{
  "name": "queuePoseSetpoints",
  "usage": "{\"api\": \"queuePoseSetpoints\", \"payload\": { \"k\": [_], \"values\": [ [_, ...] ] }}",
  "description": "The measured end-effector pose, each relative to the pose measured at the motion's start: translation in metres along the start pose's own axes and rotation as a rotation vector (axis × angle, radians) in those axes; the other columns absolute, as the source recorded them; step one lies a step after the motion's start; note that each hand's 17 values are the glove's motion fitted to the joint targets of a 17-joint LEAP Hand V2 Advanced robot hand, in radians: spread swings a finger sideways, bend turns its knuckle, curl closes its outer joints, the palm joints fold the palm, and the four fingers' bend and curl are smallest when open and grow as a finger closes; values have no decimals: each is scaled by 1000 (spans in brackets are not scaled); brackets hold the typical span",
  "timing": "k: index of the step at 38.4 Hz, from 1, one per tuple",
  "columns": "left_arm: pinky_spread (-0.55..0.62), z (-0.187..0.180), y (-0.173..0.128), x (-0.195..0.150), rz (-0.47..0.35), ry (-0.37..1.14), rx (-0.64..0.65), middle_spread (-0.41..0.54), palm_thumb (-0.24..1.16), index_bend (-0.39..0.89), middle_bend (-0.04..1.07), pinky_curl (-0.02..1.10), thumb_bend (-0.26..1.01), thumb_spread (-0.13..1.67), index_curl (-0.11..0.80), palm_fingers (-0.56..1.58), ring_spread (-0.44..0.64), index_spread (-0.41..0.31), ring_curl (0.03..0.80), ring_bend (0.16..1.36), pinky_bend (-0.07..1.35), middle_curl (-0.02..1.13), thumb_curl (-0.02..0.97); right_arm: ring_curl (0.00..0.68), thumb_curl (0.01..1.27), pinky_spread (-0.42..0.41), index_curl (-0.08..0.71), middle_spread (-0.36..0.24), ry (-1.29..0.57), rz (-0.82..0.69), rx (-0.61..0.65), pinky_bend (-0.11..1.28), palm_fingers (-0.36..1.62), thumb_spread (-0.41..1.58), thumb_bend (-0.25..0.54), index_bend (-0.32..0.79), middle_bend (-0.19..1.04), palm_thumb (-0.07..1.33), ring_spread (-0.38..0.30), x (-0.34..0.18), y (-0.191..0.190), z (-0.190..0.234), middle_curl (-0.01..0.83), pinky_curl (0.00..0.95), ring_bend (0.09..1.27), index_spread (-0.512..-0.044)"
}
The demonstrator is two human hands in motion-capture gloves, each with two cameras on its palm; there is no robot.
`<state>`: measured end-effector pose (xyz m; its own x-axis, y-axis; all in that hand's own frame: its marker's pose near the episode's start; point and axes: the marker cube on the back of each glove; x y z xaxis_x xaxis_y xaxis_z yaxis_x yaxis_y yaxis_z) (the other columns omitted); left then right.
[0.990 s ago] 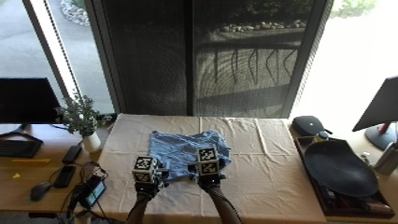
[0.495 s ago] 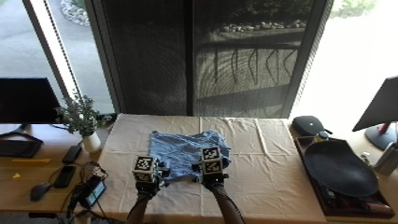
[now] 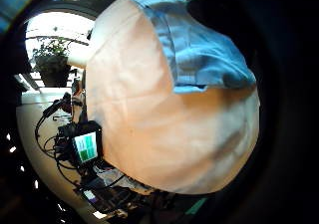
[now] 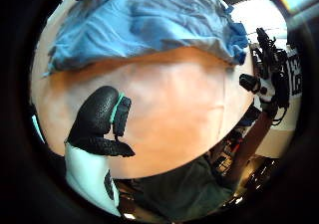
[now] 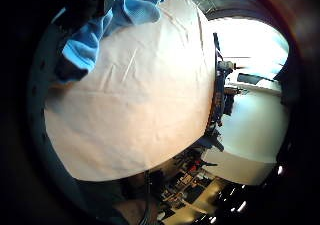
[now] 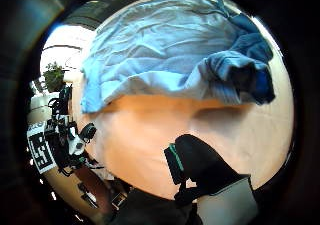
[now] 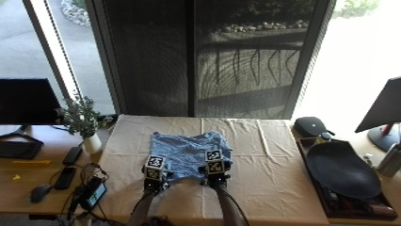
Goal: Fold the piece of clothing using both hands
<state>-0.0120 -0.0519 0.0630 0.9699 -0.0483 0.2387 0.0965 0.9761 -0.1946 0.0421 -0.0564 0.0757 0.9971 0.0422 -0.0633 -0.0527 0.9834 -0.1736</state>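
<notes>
Blue garment lies crumpled mid-table on the cream tablecloth, not yet folded. Vs. 1 s ago: both wrists have crept slightly toward its near hem; cloth unmoved. L hand and R hand hover at the near edge; palm views suggest nothing held, finger state can't be told. Grasp of hem judged next.

Outside cam: high, behind person, facing windows, whole table mid-frame. Four palm cams sit close over tablecloth, each catching the blue garment edge; thumb-side ones also show a gloved thumb, sharing garment w/ outside view.
</notes>
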Motion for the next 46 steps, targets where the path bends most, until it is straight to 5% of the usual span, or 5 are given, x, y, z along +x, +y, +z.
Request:
{"api": "queuePoseSetpoints", "payload": {
  "k": [9,20,25,38,46],
  "values": [
    [282,26,-37,-11,37,-38,127,70,441,158,207,257,-22,1122,222,224,252,-55,274,625,664,349,292,263,320,106,167,14,-14,-33,40,827,105,1073,1,129,222,545,141,-7,-19,19,278,354,491,-386],
    [-59,-3,-58,16,58,-40,638,-142,478,210,235,267,19,1258,303,897,-72,-159,265,579,676,359,284,278,345,48,322,-184,100,-9,229,426,763,1209,60,457,299,716,-135,-5,-22,15,331,248,520,-372],
    [-181,26,-46,10,55,-32,407,-214,543,192,260,282,34,1261,332,1080,-199,-211,294,561,608,394,295,297,352,-22,341,-231,200,-56,297,367,959,1234,68,374,351,765,-230,-2,-22,6,363,250,526,-345],
    [-305,-13,2,-12,255,33,-249,-336,604,190,416,308,9,1240,394,1269,-346,-299,360,574,443,477,299,386,332,-257,340,-283,141,-319,-78,448,1268,1280,62,143,380,833,-302,14,3,-22,416,332,628,-326],
    [-295,-71,-49,-22,160,26,-112,-339,686,170,413,322,29,1271,409,1205,-347,-297,372,553,374,485,307,406,321,-305,341,-292,93,-205,-5,459,1283,1283,44,139,387,851,-302,19,-39,-91,432,351,655,-331]
  ]
}}
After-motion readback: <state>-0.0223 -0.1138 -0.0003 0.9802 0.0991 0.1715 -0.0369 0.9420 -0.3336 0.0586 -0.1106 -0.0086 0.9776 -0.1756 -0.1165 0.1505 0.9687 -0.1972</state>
